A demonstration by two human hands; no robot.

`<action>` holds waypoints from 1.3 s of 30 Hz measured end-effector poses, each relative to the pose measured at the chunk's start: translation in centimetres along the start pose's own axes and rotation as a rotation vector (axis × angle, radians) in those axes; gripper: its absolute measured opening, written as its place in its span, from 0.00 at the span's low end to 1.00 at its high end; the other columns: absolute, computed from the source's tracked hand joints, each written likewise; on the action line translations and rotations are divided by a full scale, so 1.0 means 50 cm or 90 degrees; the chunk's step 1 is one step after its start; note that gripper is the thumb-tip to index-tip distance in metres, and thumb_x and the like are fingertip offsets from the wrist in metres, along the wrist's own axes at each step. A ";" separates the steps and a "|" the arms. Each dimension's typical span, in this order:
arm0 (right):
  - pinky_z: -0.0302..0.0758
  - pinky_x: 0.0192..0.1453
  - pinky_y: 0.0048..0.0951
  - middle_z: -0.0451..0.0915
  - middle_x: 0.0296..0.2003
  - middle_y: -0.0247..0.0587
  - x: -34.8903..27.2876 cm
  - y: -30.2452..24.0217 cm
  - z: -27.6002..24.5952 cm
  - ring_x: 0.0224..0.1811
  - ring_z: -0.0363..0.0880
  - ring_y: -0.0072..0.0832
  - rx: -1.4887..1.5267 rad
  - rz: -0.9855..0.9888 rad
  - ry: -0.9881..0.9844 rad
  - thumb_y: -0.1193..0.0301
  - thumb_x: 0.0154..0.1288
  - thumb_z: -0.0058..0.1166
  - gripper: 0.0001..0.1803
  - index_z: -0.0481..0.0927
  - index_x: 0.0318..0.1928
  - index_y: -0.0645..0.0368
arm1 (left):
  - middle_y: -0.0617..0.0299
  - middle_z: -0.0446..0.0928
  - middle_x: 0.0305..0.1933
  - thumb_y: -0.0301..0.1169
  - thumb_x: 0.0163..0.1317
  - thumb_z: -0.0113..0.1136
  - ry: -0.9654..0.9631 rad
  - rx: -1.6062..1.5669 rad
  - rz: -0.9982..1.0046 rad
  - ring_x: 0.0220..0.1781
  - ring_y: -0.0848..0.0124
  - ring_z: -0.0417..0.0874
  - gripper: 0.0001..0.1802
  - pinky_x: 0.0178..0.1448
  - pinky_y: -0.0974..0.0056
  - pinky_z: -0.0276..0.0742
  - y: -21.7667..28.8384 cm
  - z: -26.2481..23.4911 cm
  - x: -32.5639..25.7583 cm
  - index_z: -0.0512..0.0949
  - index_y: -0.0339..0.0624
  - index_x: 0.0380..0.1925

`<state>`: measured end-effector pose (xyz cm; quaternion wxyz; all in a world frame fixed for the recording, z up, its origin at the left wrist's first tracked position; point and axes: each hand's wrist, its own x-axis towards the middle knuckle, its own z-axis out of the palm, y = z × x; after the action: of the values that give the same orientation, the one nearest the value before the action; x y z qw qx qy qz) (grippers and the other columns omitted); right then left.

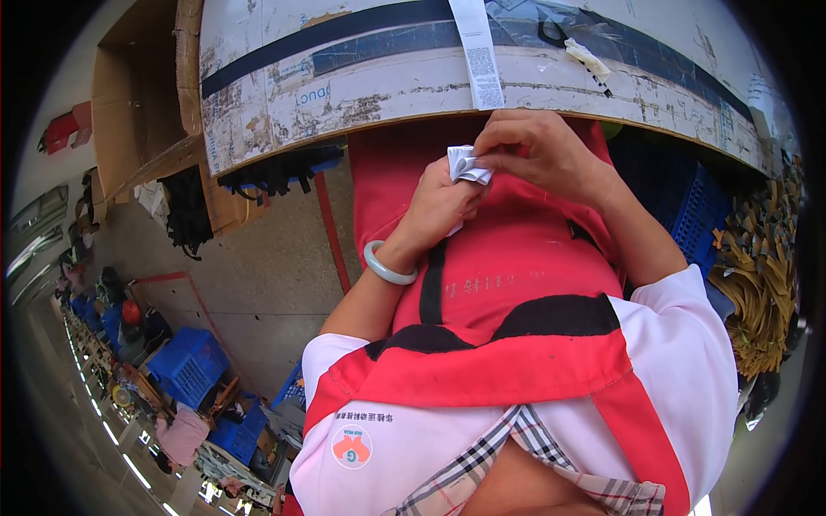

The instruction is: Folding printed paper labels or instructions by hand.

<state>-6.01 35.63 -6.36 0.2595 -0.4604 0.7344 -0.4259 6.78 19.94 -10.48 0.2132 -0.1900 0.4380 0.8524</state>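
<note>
My left hand (440, 206), with a pale bangle (389, 265) on its wrist, is closed round a small bundle of folded white labels (469, 165). Their layered ends stick up above the fist. My right hand (542, 150) pinches the bundle's right side between thumb and fingers. Both hands are just off the near edge of the worktable, in front of the red apron (516, 249). A long printed white label strip (479, 64) lies on the table and reaches its edge, just beyond the hands.
Scuffed white boards with dark tape cover the worktable (361, 107). A cream-coloured object (588, 58) lies at its far right. An open cardboard box (142, 103) stands left. Blue crates (188, 365) are on the floor and beside stacked tan pieces (761, 275) on the right. Another person (182, 437) is at lower left.
</note>
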 end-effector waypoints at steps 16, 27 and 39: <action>0.74 0.40 0.27 0.79 0.34 0.38 -0.008 0.004 0.001 0.36 0.78 0.28 0.087 0.010 0.027 0.77 0.61 0.63 0.05 0.82 0.37 0.62 | 0.70 0.69 0.26 0.28 0.72 0.52 -0.024 -0.082 -0.039 0.19 0.85 0.59 0.03 0.21 0.75 0.53 0.005 0.001 -0.001 0.71 0.44 0.37; 0.76 0.40 0.27 0.79 0.35 0.39 -0.007 0.008 0.004 0.36 0.79 0.30 0.030 0.020 0.015 0.76 0.60 0.64 0.06 0.82 0.37 0.62 | 0.70 0.69 0.24 0.30 0.72 0.52 -0.014 -0.023 -0.007 0.20 0.84 0.63 0.05 0.22 0.74 0.58 -0.003 -0.003 0.001 0.72 0.42 0.36; 0.77 0.40 0.34 0.79 0.34 0.42 -0.009 0.007 0.012 0.36 0.80 0.39 -0.020 -0.008 0.038 0.72 0.62 0.61 0.06 0.82 0.38 0.61 | 0.68 0.70 0.25 0.26 0.70 0.51 -0.006 -0.031 -0.010 0.21 0.82 0.66 0.02 0.23 0.73 0.61 -0.006 -0.002 0.001 0.72 0.42 0.36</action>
<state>-5.51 35.89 -6.94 0.2276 -0.4561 0.7456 -0.4292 6.90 20.02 -10.79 0.2169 -0.1946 0.4149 0.8619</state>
